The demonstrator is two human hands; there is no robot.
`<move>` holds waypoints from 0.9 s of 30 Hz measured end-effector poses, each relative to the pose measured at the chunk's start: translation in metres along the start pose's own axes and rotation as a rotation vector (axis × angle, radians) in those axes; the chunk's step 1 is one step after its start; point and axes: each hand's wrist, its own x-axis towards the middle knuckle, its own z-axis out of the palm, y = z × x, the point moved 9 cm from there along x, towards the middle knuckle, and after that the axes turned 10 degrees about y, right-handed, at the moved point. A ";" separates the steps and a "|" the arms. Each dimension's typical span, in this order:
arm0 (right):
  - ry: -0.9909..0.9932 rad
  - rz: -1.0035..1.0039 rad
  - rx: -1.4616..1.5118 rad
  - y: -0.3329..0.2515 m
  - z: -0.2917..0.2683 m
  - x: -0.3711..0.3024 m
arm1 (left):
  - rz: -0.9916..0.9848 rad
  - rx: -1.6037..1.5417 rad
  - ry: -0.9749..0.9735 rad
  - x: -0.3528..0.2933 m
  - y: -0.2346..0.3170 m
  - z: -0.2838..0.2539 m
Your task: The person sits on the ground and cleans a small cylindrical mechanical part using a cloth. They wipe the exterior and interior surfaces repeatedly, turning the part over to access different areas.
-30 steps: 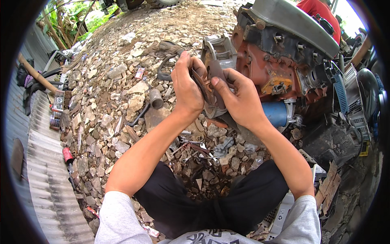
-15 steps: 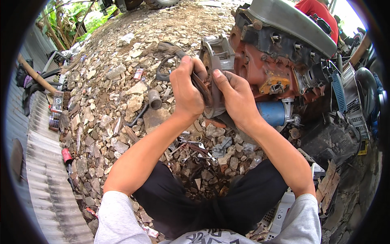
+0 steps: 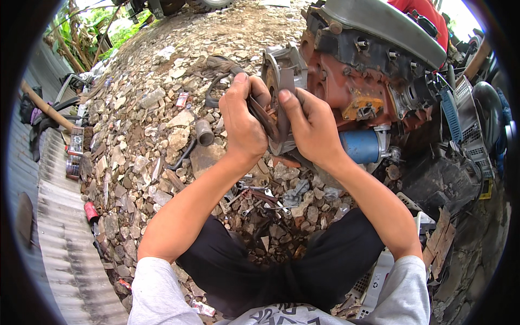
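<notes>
Between my hands is a bent, flexible brown-grey strip (image 3: pixel 286 81), which looks like worn sandpaper or cloth. My left hand (image 3: pixel 242 122) is closed round its folded brown part, fingers curled and thumb on top. My right hand (image 3: pixel 317 127) pinches the flat grey part between thumb and fingers, and a piece sticks up above the thumb. Just behind the strip is a silver-grey cast metal housing (image 3: pixel 298 62) at the front of a red-brown engine (image 3: pixel 346 81). Whether the strip touches the housing I cannot tell.
A blue oil filter (image 3: pixel 362 147) sits low on the engine, under its grey cover (image 3: pixel 387 27). Wrenches (image 3: pixel 269 194) lie on the rubble between my knees. A metal socket-like cylinder (image 3: pixel 204 132) lies left of my hands. Corrugated sheet (image 3: pixel 70 227) borders the left. A person in red (image 3: pixel 441 35) is behind the engine.
Both hands have shifted slightly left in the view, as has the engine. More of the strip's flat grey part shows above my right thumb. Both hands keep their hold.
</notes>
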 end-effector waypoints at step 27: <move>0.527 0.727 0.674 0.128 -0.046 -0.133 | -0.112 -0.389 0.241 -0.089 -0.097 0.012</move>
